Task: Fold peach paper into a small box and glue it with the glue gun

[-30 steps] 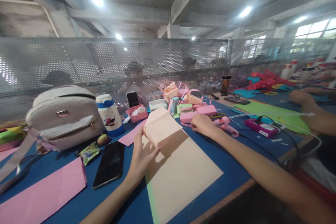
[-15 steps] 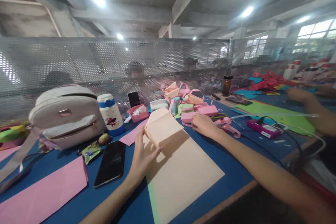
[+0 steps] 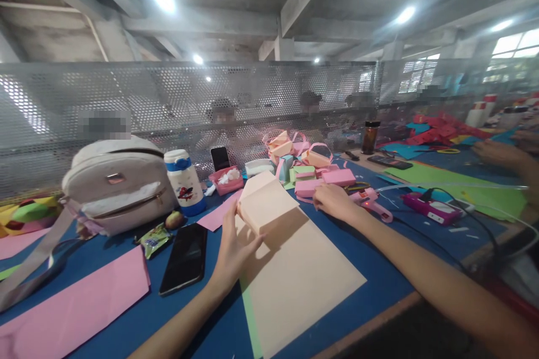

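My left hand [image 3: 236,249] is closed on a folded cream paper box [image 3: 269,202], thumb at its lower edge and fingers along its left side. The box is held tilted over a large cream paper sheet [image 3: 307,286], with a green edge showing beneath the sheet. Farther right, my right hand [image 3: 333,202] reaches to the near side of a pink paper box [image 3: 307,187]. Its fingers are curled and pressed together; their tips are partly hidden, so what they pinch is unclear. Just right of that hand lies a pink glue gun [image 3: 370,203].
Small paper bags [image 3: 280,146] are piled by the perforated metal screen [image 3: 177,95]. On the left are a backpack [image 3: 122,185], a bottle [image 3: 184,185], a phone [image 3: 184,258] and pink paper [image 3: 80,303]. A purple power strip [image 3: 432,208] with cables sits right. Another person's hand [image 3: 505,154] works beyond.
The whole view has shifted slightly, so things appear a little farther right. My left hand keeps the cream box in the same pose, and my right hand stays beside the pink box.
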`<action>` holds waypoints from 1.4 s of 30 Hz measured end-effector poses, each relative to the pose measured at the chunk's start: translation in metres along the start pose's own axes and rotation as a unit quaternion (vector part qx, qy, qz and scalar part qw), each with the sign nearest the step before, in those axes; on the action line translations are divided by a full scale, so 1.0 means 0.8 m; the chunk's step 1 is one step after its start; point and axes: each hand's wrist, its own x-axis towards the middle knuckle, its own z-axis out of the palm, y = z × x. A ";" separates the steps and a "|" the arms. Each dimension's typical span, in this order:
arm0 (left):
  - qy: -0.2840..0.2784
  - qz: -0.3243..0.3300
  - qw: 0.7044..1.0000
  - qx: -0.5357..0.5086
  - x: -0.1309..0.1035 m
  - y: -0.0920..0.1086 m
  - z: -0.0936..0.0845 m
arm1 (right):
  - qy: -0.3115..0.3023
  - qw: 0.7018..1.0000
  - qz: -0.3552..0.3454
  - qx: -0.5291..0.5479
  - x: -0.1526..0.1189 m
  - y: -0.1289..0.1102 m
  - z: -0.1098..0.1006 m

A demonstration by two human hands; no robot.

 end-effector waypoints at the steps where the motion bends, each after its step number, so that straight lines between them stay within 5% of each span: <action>1: 0.000 0.000 1.000 0.000 0.000 0.000 0.000 | 0.000 1.000 0.001 0.002 0.000 0.000 0.001; 10: 0.000 0.004 1.000 0.013 0.001 0.001 0.000 | 0.024 0.999 0.021 0.013 0.001 -0.005 -0.009; 34: -0.002 0.011 1.000 0.011 0.001 0.002 0.000 | -0.038 0.999 0.003 0.014 -0.002 -0.009 -0.011; 42: -0.002 0.009 1.000 0.008 0.001 0.002 -0.001 | -0.003 1.000 -0.021 0.006 0.001 -0.002 -0.004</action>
